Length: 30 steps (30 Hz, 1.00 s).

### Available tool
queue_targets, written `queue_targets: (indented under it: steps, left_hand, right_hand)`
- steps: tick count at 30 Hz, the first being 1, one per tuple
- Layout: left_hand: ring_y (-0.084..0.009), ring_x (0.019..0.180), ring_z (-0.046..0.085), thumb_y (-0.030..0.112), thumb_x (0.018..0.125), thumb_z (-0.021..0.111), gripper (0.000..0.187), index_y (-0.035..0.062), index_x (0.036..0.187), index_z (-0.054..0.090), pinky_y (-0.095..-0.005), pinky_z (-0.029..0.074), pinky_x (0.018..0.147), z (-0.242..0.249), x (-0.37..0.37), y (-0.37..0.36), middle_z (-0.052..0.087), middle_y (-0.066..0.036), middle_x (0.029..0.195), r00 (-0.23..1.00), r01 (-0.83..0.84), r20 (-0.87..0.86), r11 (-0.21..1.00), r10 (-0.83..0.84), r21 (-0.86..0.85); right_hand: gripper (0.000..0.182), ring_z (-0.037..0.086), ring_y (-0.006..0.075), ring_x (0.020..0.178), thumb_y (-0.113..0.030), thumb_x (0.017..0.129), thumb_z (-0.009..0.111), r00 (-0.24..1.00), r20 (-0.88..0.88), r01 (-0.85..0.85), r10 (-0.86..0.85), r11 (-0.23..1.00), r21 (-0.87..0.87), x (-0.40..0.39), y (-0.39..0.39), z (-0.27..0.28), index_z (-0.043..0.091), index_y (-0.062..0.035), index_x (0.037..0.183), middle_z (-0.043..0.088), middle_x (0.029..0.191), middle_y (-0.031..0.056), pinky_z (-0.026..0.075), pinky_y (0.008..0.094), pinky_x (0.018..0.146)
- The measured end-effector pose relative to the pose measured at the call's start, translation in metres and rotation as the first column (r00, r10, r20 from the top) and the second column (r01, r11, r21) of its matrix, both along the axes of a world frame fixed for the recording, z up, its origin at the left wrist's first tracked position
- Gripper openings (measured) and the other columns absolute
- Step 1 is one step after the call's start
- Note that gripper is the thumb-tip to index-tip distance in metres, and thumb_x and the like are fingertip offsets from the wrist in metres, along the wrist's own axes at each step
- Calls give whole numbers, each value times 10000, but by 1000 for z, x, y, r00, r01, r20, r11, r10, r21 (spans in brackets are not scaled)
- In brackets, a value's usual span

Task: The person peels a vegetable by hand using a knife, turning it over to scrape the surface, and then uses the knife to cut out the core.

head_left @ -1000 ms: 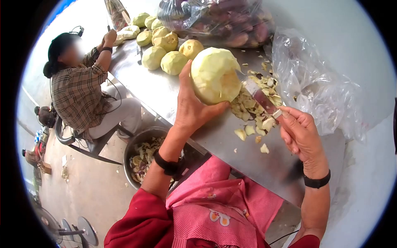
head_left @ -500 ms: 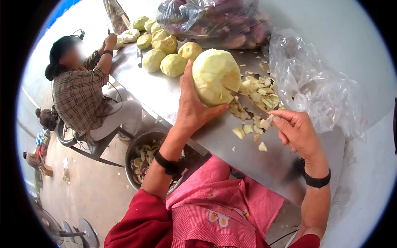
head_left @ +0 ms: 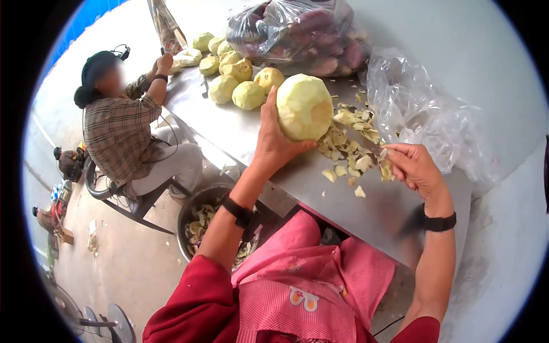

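A large peeled, pale-green round vegetable [head_left: 303, 107] rests against my left hand [head_left: 275, 138], whose fingers and thumb wrap its left and lower sides. My right hand [head_left: 416, 170] is closed on a knife [head_left: 367, 143]; its handle is mostly hidden in the fingers, and the blade points left toward the vegetable, apart from it. A pale cut piece [head_left: 386, 170] shows just below the fingers. Peelings [head_left: 338, 143] lie scattered on the metal table [head_left: 320, 197] between the two hands. Smaller peeled vegetables [head_left: 248, 95] sit beyond my left hand.
A clear bag of purple produce [head_left: 306, 40] stands at the back, with a crumpled plastic bag [head_left: 423, 114] to its right. On the floor, a metal basin [head_left: 184, 228] holds peelings. A person in a plaid shirt [head_left: 117, 131] sits at the table's left side.
My right hand and the knife have drawn away from the large vegetable, slightly right and up. The vegetable has turned in my left hand, and a cut piece now shows below the right fingers.
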<state>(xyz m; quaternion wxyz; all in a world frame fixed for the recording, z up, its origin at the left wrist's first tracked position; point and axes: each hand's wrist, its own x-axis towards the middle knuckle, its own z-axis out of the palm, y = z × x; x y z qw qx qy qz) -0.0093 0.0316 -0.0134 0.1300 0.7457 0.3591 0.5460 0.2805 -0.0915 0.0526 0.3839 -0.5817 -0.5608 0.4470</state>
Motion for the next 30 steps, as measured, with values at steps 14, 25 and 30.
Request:
queue_targets:
  steps: [14,25,30]
  left_hand:
    - [-340,1283,484,328,688,860,1080,-16,1500,236,-417,410,1087,4,3,-1,446,-243,1396,993,-40,112,999,43,-25]
    - [-353,1198,562,261,698,810,1025,12,1494,215,-426,474,1019,13,6,-10,513,-256,1318,993,-8,118,995,20,-103]
    - [-360,1184,572,249,679,815,1014,36,1483,237,-429,480,1008,12,5,-13,530,-253,1302,996,-73,58,997,71,22]
  right_hand:
    - [316,379,8,421,-273,991,616,999,-42,8,-4,995,100,-26,7,-27,684,-57,1211,535,602,-36,305,186,384]
    - [253,418,70,510,-218,921,676,942,285,20,-178,876,483,-25,20,-47,732,-123,1149,496,559,4,384,274,511]
    - [264,423,95,528,-246,901,692,948,293,-42,-122,866,498,-22,21,-43,736,-145,1141,477,562,55,395,285,528]
